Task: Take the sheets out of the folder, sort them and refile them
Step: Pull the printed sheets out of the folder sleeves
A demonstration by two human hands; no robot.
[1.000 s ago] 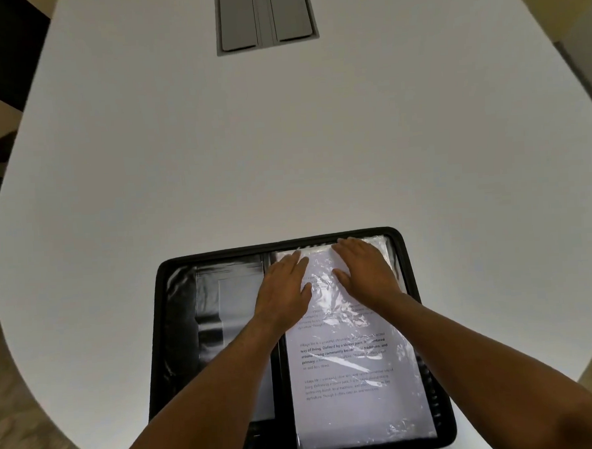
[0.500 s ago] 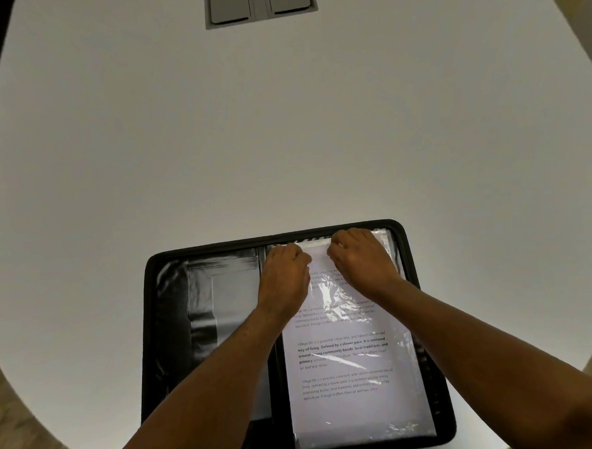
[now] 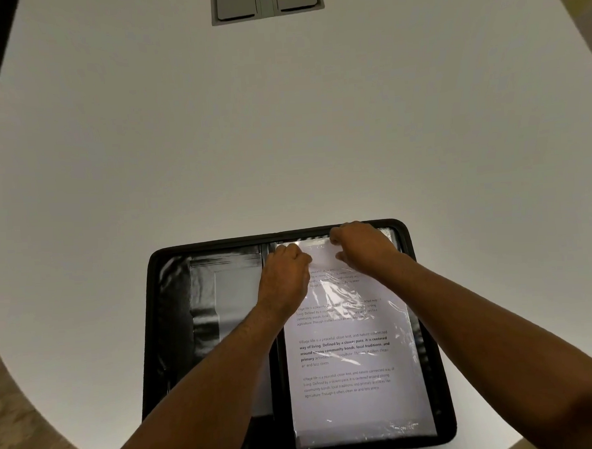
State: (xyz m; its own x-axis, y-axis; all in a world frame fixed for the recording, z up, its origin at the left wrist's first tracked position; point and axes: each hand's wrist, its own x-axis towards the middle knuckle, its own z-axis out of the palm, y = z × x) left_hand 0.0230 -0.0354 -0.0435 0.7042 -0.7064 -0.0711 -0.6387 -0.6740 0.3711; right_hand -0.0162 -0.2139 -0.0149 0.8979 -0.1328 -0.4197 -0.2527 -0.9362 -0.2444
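A black zip folder (image 3: 156, 334) lies open at the near edge of the white table. Its right half holds a clear plastic sleeve (image 3: 400, 339) with a printed sheet (image 3: 352, 400) inside. My left hand (image 3: 283, 280) is curled at the sleeve's top left corner, fingers pinched on the plastic. My right hand (image 3: 361, 248) is at the sleeve's top edge, fingers bent over the top of the sheet. The left half shows a shiny black pocket (image 3: 209, 297) with a pale sheet tucked in it, partly hidden by my left forearm.
The white table (image 3: 283, 139) stretches far ahead of the folder. A grey cable hatch (image 3: 266, 2) is set into the table at the far edge. Floor shows past the table's rounded corners on both sides.
Both hands slid from flat on the upper sheet up to the sleeve's top edge and curled into pinches. The sleeve's top now looks slightly lifted.
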